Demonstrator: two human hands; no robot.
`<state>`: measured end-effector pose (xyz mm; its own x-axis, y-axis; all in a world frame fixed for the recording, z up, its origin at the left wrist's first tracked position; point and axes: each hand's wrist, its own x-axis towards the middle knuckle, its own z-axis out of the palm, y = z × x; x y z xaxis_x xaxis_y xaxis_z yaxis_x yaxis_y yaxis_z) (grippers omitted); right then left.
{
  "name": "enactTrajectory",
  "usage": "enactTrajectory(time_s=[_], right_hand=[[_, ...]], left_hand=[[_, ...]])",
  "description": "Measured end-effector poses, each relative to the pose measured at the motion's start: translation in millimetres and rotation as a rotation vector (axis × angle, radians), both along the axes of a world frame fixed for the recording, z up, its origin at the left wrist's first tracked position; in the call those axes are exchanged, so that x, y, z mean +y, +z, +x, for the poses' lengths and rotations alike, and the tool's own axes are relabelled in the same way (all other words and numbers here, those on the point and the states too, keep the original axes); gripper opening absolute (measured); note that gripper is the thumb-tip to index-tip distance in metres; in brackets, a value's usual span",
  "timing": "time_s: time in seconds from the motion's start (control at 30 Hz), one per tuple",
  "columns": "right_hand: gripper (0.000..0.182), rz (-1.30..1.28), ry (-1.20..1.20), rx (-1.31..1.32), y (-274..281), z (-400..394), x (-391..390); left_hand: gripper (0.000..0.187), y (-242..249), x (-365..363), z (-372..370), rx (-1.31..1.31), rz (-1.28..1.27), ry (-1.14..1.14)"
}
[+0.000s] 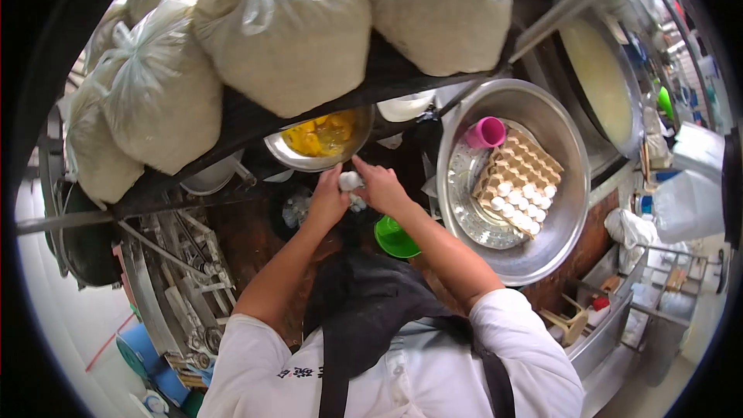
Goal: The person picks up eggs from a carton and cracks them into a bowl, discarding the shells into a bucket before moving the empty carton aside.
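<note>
My left hand (330,197) and my right hand (382,186) meet in front of me, fingers closed round a white eggshell (350,181) between them. Just beyond my fingertips stands a metal bowl (292,160) with cracked eggs (319,136) in it, yellow yolks in clear liquid. Beneath my hands, broken eggshells (295,210) lie in a dark bin, partly hidden by my forearms. To the right, a cardboard egg tray (529,156) rests in a wide metal basin (574,155), with several white eggs (520,203) in its near part.
A pink cup (487,132) stands in the basin near the tray. Below my right wrist is a green container (397,238). Full plastic bags (286,39) crowd the dark shelf ahead, above the bowl. A large pan of pale liquid (596,77) is at the far right.
</note>
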<state>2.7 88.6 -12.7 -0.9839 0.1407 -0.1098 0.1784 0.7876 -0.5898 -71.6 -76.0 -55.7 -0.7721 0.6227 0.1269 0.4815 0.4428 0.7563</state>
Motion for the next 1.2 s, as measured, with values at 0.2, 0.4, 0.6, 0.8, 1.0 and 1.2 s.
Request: enactTrajectory(time_s=[0.2,0.4,0.6,0.8,1.0,1.2], right_hand=[[0.026,-0.198,-0.452,0.145,38.6,82.5,96.2],[0.036,0.399,-1.126,0.115,-15.7,233.9,286.6],[0.041,0.552,-1.31,-0.338,-57.0,316.9,382.0],[0.051,0.492,-1.243,-0.357,-77.1,329.7,396.1],[0.05,0.241,-1.424,-0.014,-75.3,343.8,407.6],[0.031,-1.549,-0.841,0.42,-3.6,322.8,347.2]], left_hand=[[0.061,-20.5,-7.9,23.3,-0.556,-0.198,0.007],[0.048,17.6,54.3,65.4,-0.856,-0.101,-0.15],[0.047,51.8,125.7,119.9,-0.967,-0.044,-0.292],[0.048,61.2,172.8,155.3,-0.976,0.029,-0.358],[0.048,61.4,184.1,163.9,-0.945,0.017,-0.38],[0.048,71.4,174.5,150.3,-1.042,0.033,-0.38]])
